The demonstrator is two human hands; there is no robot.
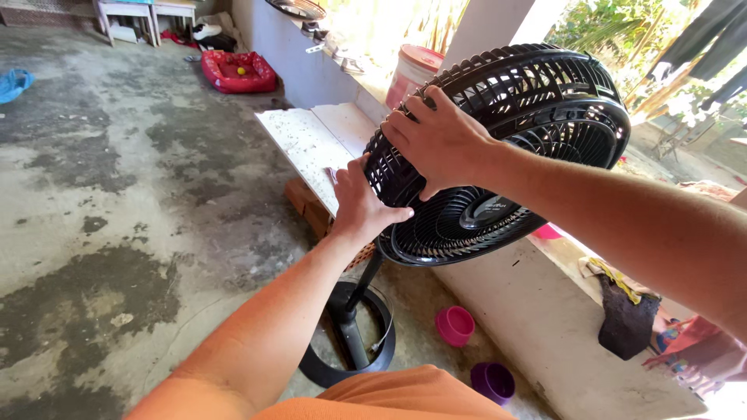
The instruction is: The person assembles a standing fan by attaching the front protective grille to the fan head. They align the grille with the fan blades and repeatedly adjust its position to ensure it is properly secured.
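Note:
A black pedestal fan stands in front of me, its round grille cage (537,117) tilted toward me on a thin pole above a ring-shaped base (342,350). My right hand (436,140) lies spread on the upper left of the cage, fingers gripping the grille ribs. My left hand (359,206) grasps the cage's lower left rim, thumb on the front grille. The fan's hub (486,210) shows through the front grille.
A low white wall (537,311) runs along the right, with a dark rag (626,319) and clothes on it. A white board (311,148) rests on bricks behind the fan. A pink bowl (455,324) and a purple bowl (492,381) sit on the stained concrete floor. A red pet bed (237,71) lies farther back.

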